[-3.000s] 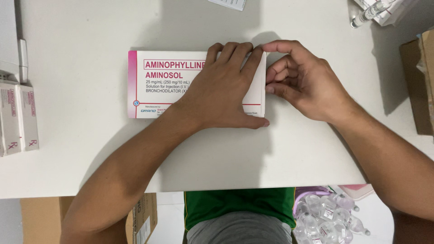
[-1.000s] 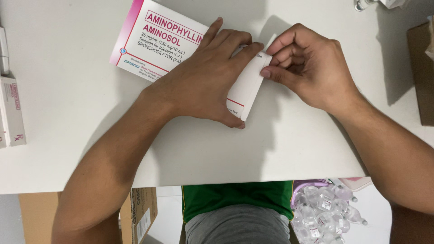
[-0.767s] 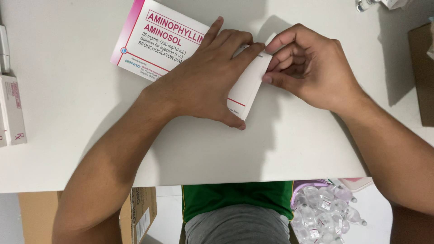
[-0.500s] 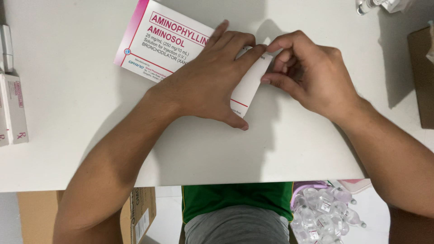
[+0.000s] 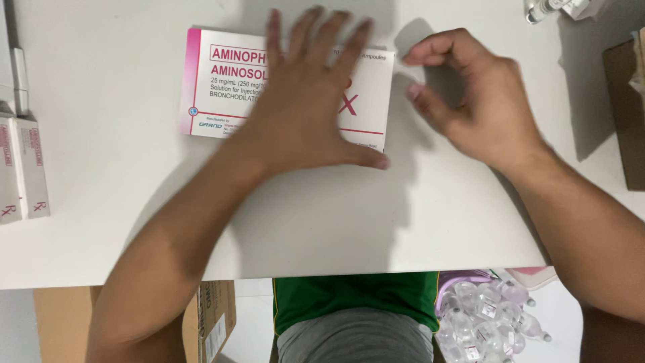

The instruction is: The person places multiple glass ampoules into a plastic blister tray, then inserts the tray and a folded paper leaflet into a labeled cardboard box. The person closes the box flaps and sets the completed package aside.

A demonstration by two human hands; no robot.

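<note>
A flat white carton with a pink edge and pink lettering (image 5: 222,91) lies face up on the white table (image 5: 322,215). My left hand (image 5: 306,111) rests flat on the carton's right half, fingers spread and straight, pressing on it without gripping. My right hand (image 5: 474,101) hovers just right of the carton's end, fingers loosely curled and apart, holding nothing and not touching the box.
Two small white-and-pink cartons (image 5: 23,165) stand at the left table edge. A brown cardboard box (image 5: 625,107) sits at the right edge, small vials (image 5: 544,8) at the top right. Below the table, a bag of clear ampoules (image 5: 484,316) and a cardboard box (image 5: 211,319).
The carton, tilted before, now lies square and flat. My right hand has let go of its end flap and drawn back; my left hand has flattened with fingers spread.
</note>
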